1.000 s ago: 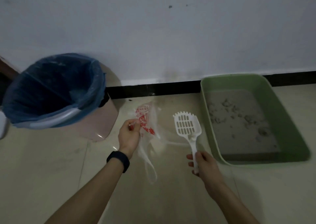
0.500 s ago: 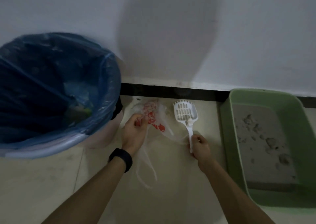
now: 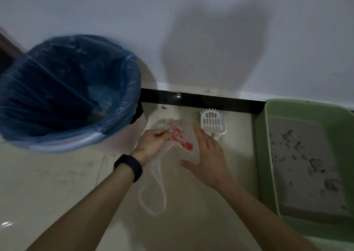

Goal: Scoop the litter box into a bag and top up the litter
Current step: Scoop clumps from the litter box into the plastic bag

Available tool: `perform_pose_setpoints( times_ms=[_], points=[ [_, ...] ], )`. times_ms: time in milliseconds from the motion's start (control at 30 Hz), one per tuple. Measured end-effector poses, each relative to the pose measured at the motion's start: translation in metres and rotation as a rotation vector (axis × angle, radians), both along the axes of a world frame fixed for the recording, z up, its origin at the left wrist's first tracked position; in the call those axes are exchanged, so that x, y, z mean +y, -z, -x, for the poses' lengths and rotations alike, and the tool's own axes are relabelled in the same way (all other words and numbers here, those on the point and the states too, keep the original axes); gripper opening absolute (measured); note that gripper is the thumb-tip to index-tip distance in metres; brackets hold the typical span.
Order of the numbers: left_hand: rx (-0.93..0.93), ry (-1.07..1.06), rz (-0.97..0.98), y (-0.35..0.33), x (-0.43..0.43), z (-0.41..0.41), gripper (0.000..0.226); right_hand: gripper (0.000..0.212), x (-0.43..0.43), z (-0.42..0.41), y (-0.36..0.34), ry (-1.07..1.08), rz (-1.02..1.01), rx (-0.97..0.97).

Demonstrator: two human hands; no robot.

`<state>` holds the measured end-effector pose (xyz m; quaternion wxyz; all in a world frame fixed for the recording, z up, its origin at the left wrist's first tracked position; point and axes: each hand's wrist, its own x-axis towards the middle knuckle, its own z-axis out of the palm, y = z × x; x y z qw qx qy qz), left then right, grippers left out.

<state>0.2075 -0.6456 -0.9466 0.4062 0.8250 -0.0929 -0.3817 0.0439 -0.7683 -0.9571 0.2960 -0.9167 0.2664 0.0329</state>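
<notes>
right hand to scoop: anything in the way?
Nothing visible. The scoop lies on the floor just past the right hand and its fingertips, its handle partly hidden behind them. The plastic bag, pinched by the left hand, sits to the left of that line, not across it.

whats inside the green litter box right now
The green litter box holds grey litter with several darker clumps on top. Anything buried beneath the litter is hidden.
</notes>
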Motion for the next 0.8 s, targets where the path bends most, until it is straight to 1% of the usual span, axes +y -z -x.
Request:
perform_pose_setpoints(
  times_ms=[33, 100, 133, 200, 233, 267, 333, 400, 500, 567, 600, 633, 667, 733, 800],
  points=[
    [0.003, 0.009, 0.026, -0.011, 0.002, 0.001, 0.03, 0.084, -0.002, -0.007, 0.001, -0.017, -0.019, -0.034],
    [-0.002, 0.032, 0.098, -0.034, 0.005, 0.004, 0.032, 0.052, -0.009, -0.022, -0.007, 0.059, -0.17, -0.172],
    [-0.002, 0.068, 0.127, -0.044, 0.006, 0.006, 0.039, 0.044, -0.014, -0.028, -0.014, 0.121, -0.264, -0.237],
    [-0.025, 0.175, 0.098, -0.066, 0.003, 0.013, 0.067, 0.04, -0.032, -0.036, -0.035, 0.231, -0.412, -0.322],
    [-0.074, 0.219, 0.048, -0.079, -0.001, 0.018, 0.08, 0.037, -0.045, -0.038, -0.049, 0.272, -0.465, -0.34],
    [-0.156, 0.236, -0.003, -0.093, -0.007, 0.023, 0.084, 0.033, -0.058, -0.039, -0.064, 0.282, -0.474, -0.333],
    [-0.396, 0.198, -0.077, -0.121, -0.023, 0.035, 0.077, 0.026, -0.085, -0.035, -0.094, 0.223, -0.37, -0.294],
    [-0.602, 0.129, -0.111, -0.15, -0.043, 0.048, 0.063, 0.027, -0.108, -0.024, -0.12, 0.204, -0.28, -0.285],
    [-0.763, 0.059, -0.184, -0.18, -0.07, 0.061, 0.036, 0.026, -0.134, 0.002, -0.152, 0.288, -0.29, -0.367],
    [-0.806, 0.059, -0.256, -0.19, -0.082, 0.067, 0.022, 0.02, -0.152, 0.023, -0.168, 0.281, -0.259, -0.386],
    [-0.791, 0.057, -0.25, -0.19, -0.087, 0.071, 0.02, 0.016, -0.161, 0.034, -0.175, 0.268, -0.252, -0.387],
    [-0.752, 0.048, -0.202, -0.191, -0.091, 0.074, 0.019, 0.014, -0.168, 0.047, -0.182, 0.262, -0.265, -0.392],
    [-0.663, 0.036, -0.105, -0.192, -0.096, 0.077, 0.018, 0.014, -0.175, 0.059, -0.187, 0.26, -0.295, -0.393],
    [-0.348, 0.033, 0.155, -0.197, -0.105, 0.081, 0.015, 0.013, -0.185, 0.083, -0.196, 0.25, -0.357, -0.395],
    [-0.042, 0.103, 0.296, -0.21, -0.111, 0.088, 0.016, 0.014, -0.189, 0.101, -0.205, 0.286, -0.445, -0.415]
  ],
)
